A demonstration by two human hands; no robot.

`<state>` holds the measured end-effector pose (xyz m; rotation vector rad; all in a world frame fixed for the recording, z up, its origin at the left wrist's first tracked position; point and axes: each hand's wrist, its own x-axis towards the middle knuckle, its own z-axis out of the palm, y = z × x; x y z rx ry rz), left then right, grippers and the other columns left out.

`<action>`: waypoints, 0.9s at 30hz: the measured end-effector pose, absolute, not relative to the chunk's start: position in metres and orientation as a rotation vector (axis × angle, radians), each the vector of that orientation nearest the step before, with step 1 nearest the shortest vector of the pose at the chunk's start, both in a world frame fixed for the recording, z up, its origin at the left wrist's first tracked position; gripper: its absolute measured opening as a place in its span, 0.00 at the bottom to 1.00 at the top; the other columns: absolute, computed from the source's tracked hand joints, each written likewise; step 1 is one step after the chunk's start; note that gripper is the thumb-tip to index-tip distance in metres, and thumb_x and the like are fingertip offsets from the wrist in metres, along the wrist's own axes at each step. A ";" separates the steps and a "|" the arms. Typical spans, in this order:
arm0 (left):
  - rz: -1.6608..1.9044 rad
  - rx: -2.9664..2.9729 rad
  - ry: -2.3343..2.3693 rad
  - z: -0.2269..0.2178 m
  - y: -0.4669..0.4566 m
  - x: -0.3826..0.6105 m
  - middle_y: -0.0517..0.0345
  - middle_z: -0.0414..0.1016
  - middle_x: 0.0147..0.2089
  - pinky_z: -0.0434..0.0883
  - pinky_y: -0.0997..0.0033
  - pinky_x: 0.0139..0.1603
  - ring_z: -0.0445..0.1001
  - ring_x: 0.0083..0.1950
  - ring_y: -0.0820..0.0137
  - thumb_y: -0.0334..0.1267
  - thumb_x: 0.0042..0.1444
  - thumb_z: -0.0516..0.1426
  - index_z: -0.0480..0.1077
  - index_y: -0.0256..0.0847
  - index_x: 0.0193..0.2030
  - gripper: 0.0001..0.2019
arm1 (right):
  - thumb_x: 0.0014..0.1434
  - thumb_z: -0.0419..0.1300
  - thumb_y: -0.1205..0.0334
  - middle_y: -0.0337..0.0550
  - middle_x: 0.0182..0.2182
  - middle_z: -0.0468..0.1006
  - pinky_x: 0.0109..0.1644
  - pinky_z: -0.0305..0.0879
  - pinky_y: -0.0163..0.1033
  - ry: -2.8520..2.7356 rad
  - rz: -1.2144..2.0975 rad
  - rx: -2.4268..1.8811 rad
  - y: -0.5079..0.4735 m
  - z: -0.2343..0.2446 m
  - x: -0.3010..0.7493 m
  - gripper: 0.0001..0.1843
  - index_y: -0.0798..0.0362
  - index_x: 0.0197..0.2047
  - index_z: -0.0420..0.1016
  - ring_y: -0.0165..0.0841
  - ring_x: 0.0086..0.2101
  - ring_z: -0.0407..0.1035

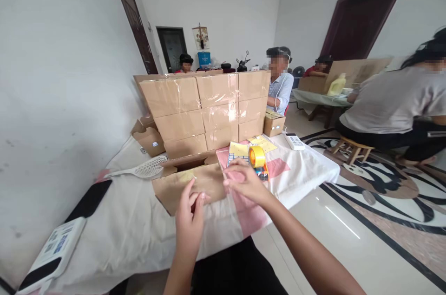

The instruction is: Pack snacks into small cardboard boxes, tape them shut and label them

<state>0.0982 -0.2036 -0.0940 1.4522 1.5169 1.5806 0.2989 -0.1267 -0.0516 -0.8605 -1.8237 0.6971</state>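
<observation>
In the head view an open cardboard box (205,182) lies in front of me, its long side facing me and a yellowish patch of tape on that side. My left hand (190,213) is at this near side, index finger and thumb apart, the other fingers curled. At the box's right end is my right hand (248,182), thumb and fingertips bent toward the cardboard with a gap between them. I cannot tell whether a thin piece of clear tape is at its fingertips. Just beyond this hand, a roll of yellow tape (257,156) sits on an orange-and-blue dispenser (263,173).
Stacked taped boxes (218,111) form a wall behind. A white slotted spatula (148,168) and another open box (148,139) are at left. Yellow printed sheets (239,152) and a white device (294,141) lie right. Several people sit nearby, one on a wooden stool (351,146).
</observation>
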 end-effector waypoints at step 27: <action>0.633 2.435 2.086 -0.060 -0.142 0.034 0.50 0.73 0.65 0.53 0.41 0.72 0.70 0.66 0.53 0.46 0.69 0.48 0.72 0.46 0.62 0.21 | 0.58 0.64 0.46 0.44 0.52 0.77 0.58 0.67 0.49 -1.949 1.197 -0.565 -0.128 0.052 0.285 0.17 0.52 0.32 0.80 0.42 0.54 0.71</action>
